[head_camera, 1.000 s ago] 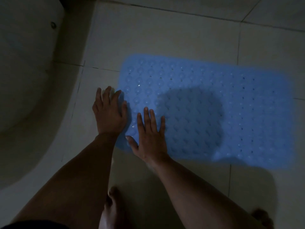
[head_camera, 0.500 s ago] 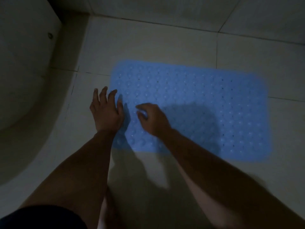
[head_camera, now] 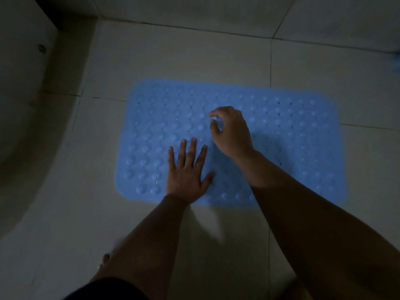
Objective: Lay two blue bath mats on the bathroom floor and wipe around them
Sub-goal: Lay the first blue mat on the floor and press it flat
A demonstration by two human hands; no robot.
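— What takes up most of the view?

— The tiled floor (head_camera: 194, 61), pale and dim, spreading out on every side of the hands. Well to the left of the left hand curves a big white fixture (head_camera: 19, 118); I cannot tell what it is.

— And the mat?

— One blue bath mat (head_camera: 292, 137) lies flat on the floor, directly under both hands. It reaches further to the right of the right hand than to the left of the left hand.

— The hands themselves?

— The left hand (head_camera: 187, 169) is flat, fingers spread, palm pressed on the mat near its closer edge. The right hand (head_camera: 232, 131) sits just beyond it, fingers curled loosely downward, holding nothing; whether its fingertips touch the mat I cannot tell.
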